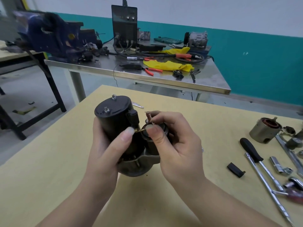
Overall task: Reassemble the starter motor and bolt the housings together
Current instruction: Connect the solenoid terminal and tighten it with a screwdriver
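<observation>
The starter motor [114, 115] stands upright above the yellow table [57, 161], its black cylindrical housing on top of a grey nose casting [137, 166]. Two through-bolt ends poke out of the black end cap. My left hand [105, 149] grips the black housing, thumb tip at a small brass terminal strap beside the black rubber grommet. My right hand [177, 145] grips the solenoid [146, 136] next to the housing, thumb on its top, fingers by the copper threaded stud [148, 115].
A screwdriver [252, 150], a long extension bar [268, 189], sockets [277, 164], a wrench and a black plastic cap [235, 169] lie at the right. A field-coil housing [265, 130] stands at the far right. Behind is a steel bench [147, 74] with a welder, vise and pliers.
</observation>
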A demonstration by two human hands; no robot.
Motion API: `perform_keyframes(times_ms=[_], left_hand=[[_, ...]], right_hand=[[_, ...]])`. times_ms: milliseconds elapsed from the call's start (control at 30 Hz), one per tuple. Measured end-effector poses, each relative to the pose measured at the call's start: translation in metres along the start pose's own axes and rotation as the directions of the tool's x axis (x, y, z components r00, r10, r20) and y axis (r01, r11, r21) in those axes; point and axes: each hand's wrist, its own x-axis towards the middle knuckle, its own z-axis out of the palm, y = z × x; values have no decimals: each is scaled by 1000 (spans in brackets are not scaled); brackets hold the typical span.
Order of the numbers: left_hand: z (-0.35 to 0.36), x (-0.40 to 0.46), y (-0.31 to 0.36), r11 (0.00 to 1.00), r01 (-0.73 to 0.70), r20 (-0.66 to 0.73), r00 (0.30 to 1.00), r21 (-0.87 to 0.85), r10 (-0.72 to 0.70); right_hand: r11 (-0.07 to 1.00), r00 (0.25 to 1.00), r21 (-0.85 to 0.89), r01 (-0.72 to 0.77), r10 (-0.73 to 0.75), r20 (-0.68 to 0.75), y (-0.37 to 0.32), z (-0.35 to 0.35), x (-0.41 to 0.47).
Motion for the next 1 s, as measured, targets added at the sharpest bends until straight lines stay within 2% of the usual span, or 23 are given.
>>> perform_keyframes(times_ms=[100, 367, 567, 833, 1000], left_hand=[[6, 0, 1, 1000, -10, -40, 999, 28, 11], [13, 3, 5, 998, -54, -42, 998, 45, 56], [22, 2, 8, 995, -73, -19, 997, 67, 74], [32, 7, 9, 987, -71, -94, 992, 145, 86], [30, 7, 8, 980, -60, -106, 991, 188, 81]], right_hand=[[1000, 1000, -28, 2, -2, -1, -4, -1, 3], [990, 993, 95, -102, 96, 71, -10, -10, -2], [983, 990, 122, -138, 138, 9, -8, -14, -2], [936, 969, 252, -247, 246, 37, -2, -17, 2], [919, 973, 320, -231, 223, 63, -2, -17, 2]])
